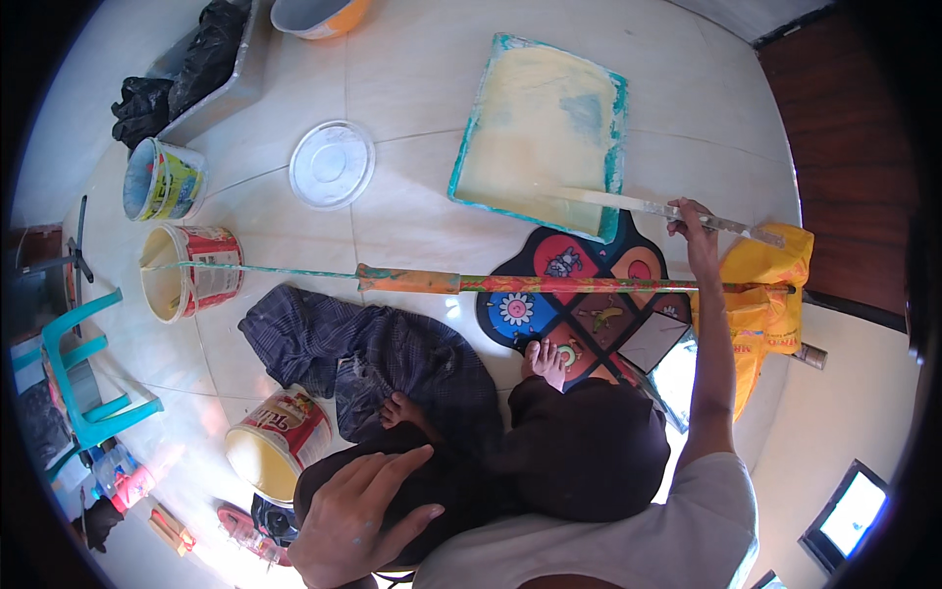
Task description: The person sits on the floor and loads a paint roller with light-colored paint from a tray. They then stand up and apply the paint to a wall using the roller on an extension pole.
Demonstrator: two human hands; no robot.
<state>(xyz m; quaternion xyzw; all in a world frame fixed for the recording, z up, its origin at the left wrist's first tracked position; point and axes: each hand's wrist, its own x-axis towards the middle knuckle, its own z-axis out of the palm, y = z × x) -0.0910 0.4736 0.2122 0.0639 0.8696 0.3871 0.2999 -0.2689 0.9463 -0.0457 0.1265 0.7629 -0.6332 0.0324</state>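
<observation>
My right hand (693,218), reaching out to the right, is closed around a flat, paint-smeared stick (638,204). The stick's pale end lies over the near right part of a shallow tray with a teal rim (616,157). Cream paint (535,118) covers most of the tray's inside, with a bluish patch toward the right. My left hand (368,510) rests on my dark-clothed knee, fingers loosely apart, holding nothing. Between me and the tray, a long paint-stained pole (412,279) with an orange sleeve stretches across, passing under my right forearm.
Left stand a red-and-white bucket (218,263), a yellow-green bucket (182,182) and a nearer bucket of cream paint (270,461). A round lid (333,164), dark cloth (392,353), colourful mat (589,324), yellow sack (756,324) and teal stool (74,373) are around me.
</observation>
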